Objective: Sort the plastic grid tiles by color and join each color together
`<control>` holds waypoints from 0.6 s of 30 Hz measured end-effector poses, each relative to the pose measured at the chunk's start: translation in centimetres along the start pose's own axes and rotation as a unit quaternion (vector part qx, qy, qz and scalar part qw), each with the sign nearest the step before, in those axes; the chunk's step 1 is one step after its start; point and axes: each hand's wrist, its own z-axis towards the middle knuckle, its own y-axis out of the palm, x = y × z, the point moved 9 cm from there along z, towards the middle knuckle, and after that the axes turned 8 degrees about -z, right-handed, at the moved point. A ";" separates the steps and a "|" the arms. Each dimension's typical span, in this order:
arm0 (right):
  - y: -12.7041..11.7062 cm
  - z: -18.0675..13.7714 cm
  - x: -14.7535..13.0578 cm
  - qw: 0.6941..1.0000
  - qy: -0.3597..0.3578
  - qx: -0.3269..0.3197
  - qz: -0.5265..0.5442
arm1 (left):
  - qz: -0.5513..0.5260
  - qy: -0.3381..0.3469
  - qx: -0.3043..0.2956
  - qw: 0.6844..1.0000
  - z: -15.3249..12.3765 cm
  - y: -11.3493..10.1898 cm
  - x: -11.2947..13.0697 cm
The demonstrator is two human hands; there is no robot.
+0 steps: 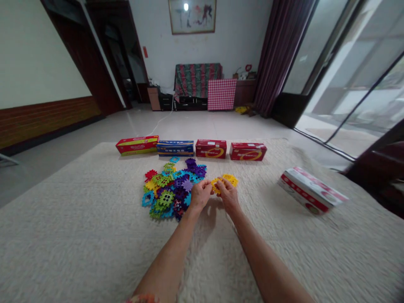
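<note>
Between my two hands is a yellow interlocking building piece (216, 185), raised a little above the pale mat. My left hand (201, 194) pinches its left side, and my right hand (228, 194) grips its right side with closed fingers. Just behind my right hand shows more yellow, a toothed piece (232, 180); whether it is joined to the held one I cannot tell. A pile of toothed plastic pieces (166, 198) in green, blue, purple, red and yellow lies to the left of my left hand.
Behind the pile stand a red-and-green box (138, 145), a blue box (175, 148) and two red boxes (211, 149). A white-and-red box (311, 190) lies to the right. All rest on a cream mat (94, 235).
</note>
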 end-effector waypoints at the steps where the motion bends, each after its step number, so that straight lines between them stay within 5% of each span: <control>1: -0.7 0.0 0.4 1.000 -0.012 0.022 -0.013 | 0.003 0.008 -0.006 1.000 -0.2 0.9 -0.3; 8: -3.7 0.1 -0.9 0.971 -0.152 0.119 -0.141 | 0.059 0.045 -0.015 0.997 0.6 4.2 -0.4; 13: -4.7 -1.1 -3.8 0.916 -0.263 0.212 -0.215 | 0.099 0.070 0.007 0.993 3.0 5.5 1.3; 18: -4.9 -1.3 -4.2 0.875 -0.289 0.255 -0.292 | 0.256 0.090 -0.002 0.963 3.8 6.3 2.1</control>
